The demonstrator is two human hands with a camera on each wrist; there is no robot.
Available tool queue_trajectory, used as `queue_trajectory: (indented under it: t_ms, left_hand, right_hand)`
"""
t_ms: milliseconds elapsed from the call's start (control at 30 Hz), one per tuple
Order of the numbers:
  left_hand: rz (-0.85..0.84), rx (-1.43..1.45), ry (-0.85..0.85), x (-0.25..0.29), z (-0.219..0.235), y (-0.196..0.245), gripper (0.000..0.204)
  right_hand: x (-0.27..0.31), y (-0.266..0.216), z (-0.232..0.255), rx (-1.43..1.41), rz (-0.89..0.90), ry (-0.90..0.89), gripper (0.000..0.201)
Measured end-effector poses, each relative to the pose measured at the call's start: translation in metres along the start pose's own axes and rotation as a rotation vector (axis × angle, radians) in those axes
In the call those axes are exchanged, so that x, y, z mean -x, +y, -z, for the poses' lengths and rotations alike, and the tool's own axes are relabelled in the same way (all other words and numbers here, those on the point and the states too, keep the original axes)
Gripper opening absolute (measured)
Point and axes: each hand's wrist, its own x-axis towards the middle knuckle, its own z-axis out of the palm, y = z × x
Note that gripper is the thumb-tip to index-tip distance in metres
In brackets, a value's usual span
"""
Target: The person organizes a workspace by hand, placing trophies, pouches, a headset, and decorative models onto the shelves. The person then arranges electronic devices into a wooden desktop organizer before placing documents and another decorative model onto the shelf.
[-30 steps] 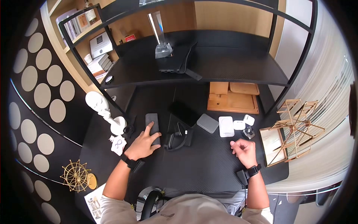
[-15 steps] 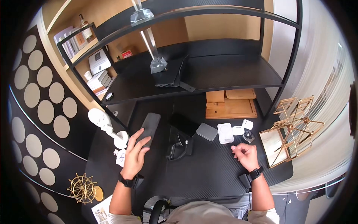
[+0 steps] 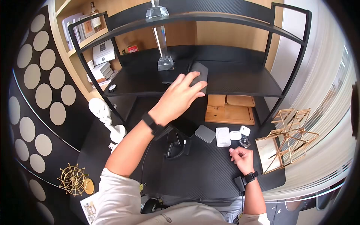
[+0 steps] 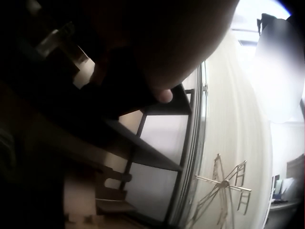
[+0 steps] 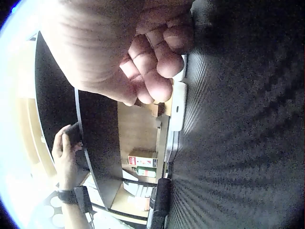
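Grey pouch (image 3: 199, 75) in left hand (image 3: 179, 98) grip on shelf (image 3: 240, 80) overhead; right hand (image 5: 143, 57) curled, empty, wrist view

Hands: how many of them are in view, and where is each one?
2. The left hand is raised to the shelf and grips a dark case. The right hand rests curled on the desk, holding nothing.

No text, label or number is legible on anything here.
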Motion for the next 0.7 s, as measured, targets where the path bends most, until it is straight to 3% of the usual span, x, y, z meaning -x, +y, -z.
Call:
queue_trajectory:
  t_ms: [67,133,533,600,700]
  left_hand:
    - [-0.072,-0.086,0.08,-0.01,-0.014,-0.009,0.024]
    - [-0.07,-0.206,-0.035,-0.017,-0.019,-0.015,0.029]
    - [0.011,-0.292,-0.018,-0.039,-0.04,-0.022,0.027]
    - [-0.032,-0.224,0.142,-0.029,-0.038,-0.016,0.036]
    - [-0.038,-0.11,0.179,0.003,-0.001,0.003,0.034]
  right_hand:
    - [0.0,0.0,0.0,0.003,-0.02,-0.006,0.026]
    - [0.0,-0.001,0.0,-0.006,-0.015,-0.01,0.026]
    - [-0.001,0.005,-0.003,-0.015,-0.015,-0.049,0.026]
    - [-0.002,0.013,-0.004,-0.069,-0.021,-0.042,0.028]
    - [-0.002,0.013,-0.003,-0.082,-0.017,-0.05,0.028]
